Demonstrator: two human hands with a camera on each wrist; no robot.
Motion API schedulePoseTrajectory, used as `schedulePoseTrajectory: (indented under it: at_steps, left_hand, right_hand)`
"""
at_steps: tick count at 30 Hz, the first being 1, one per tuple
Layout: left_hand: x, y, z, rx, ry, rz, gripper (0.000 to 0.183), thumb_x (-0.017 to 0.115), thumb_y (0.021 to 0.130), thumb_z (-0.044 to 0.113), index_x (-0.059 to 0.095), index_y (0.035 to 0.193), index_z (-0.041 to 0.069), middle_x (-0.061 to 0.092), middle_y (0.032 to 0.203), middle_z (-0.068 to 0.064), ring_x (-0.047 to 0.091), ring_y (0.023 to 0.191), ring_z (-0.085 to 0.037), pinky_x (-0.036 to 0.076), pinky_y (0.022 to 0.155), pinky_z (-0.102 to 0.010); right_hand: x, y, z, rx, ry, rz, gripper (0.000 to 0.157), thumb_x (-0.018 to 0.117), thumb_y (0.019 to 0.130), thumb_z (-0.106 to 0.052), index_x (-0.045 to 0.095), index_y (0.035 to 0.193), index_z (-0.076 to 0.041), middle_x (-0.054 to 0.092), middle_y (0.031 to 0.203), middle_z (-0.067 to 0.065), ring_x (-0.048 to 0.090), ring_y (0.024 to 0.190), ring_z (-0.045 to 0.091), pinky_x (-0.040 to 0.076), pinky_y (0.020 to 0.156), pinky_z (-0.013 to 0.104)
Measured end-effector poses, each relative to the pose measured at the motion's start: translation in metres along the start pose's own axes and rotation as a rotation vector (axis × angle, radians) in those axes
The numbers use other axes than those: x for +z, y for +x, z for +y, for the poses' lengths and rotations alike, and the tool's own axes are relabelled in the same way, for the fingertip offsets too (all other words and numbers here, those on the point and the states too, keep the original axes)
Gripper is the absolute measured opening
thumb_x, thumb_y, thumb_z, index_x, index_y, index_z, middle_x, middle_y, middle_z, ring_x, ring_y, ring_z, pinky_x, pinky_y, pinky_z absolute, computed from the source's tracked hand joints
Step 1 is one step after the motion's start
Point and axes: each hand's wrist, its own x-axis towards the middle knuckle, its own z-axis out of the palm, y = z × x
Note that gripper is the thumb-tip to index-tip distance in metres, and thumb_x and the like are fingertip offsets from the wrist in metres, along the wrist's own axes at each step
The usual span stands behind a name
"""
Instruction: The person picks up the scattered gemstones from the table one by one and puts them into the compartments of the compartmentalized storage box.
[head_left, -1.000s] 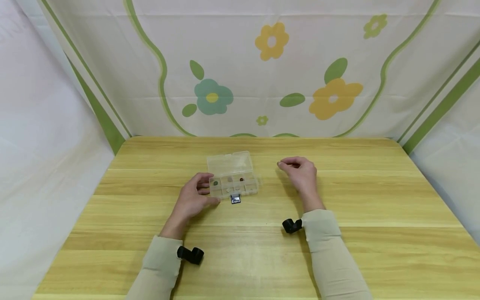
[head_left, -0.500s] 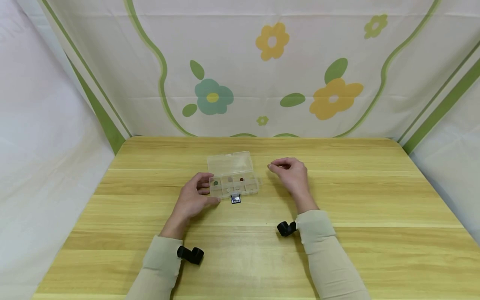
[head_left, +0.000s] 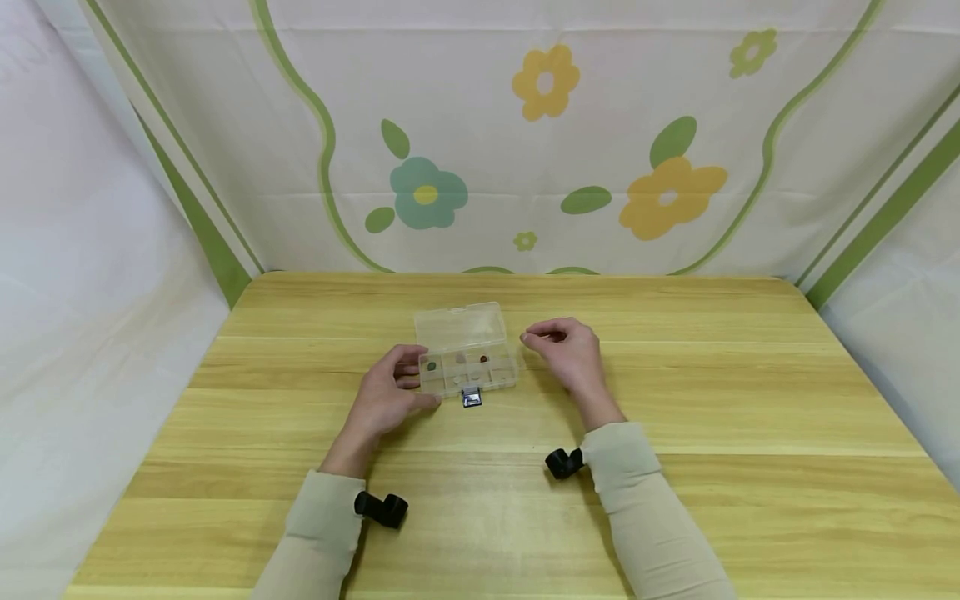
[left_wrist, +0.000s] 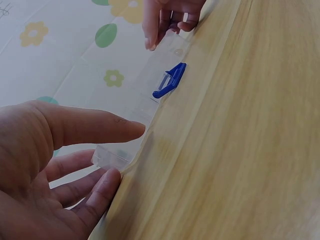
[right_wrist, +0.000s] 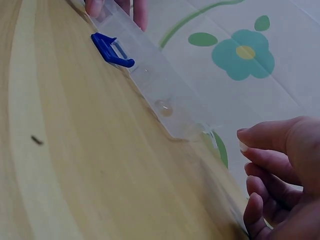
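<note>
A clear plastic compartment box [head_left: 480, 377] lies on the table with its lid [head_left: 460, 327] folded back. In its compartments sit a dark green piece [head_left: 431, 367], a dark red piece [head_left: 483, 359] and several pale ones, too small to identify. A blue clasp [left_wrist: 171, 81] hangs at the front side. My left hand [head_left: 386, 392] holds the box's left end, thumb at the front, fingers behind. Just off the right end, my right hand [head_left: 572, 352] has thumb and index finger together around a tiny white piece [right_wrist: 243, 146]; its kind cannot be made out.
The box rests on a wood-grain table [head_left: 480, 517], near its back edge. Behind it hangs a white curtain [head_left: 480, 125] with printed flowers. A small dark speck [right_wrist: 37, 140] marks the tabletop in the right wrist view.
My right hand has moved left, from well right of the box to beside its right end, fingers still pinched. The left hand and the box have stayed in place.
</note>
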Motion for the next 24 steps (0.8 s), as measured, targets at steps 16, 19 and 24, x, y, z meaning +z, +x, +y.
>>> schedulePoseTrajectory:
  at_steps: [16,19,24]
  left_hand:
    - [0.0,-0.001,-0.002,0.002,0.009,-0.006,0.075,0.088,0.082,-0.004,0.057,0.149,0.007,0.06,0.146,-0.023,0.063,0.128,-0.039,0.052,0.114,-0.052]
    - [0.0,0.0,-0.001,-0.003,0.004,-0.01,0.076,0.087,0.081,-0.004,0.057,0.15,0.008,0.059,0.145,-0.023,0.063,0.128,-0.04,0.052,0.115,-0.052]
    - [0.0,0.001,0.001,-0.011,-0.006,-0.014,0.077,0.086,0.081,-0.005,0.056,0.151,0.008,0.059,0.145,-0.022,0.063,0.128,-0.039,0.052,0.115,-0.051]
  right_hand:
    - [0.011,-0.005,-0.004,-0.017,0.012,-0.031,0.021,0.085,0.093,-0.029,0.083,0.107,-0.013,0.072,0.111,0.006,0.064,0.097,0.022,0.053,0.077,0.031]
    - [0.013,-0.005,-0.005,-0.028,0.009,-0.04,0.02,0.084,0.094,-0.029,0.083,0.108,-0.014,0.07,0.114,0.006,0.063,0.099,0.022,0.053,0.078,0.031]
    - [0.016,-0.006,-0.007,-0.041,0.012,-0.048,0.018,0.084,0.095,-0.029,0.083,0.107,-0.015,0.068,0.116,0.005,0.062,0.1,0.023,0.053,0.081,0.035]
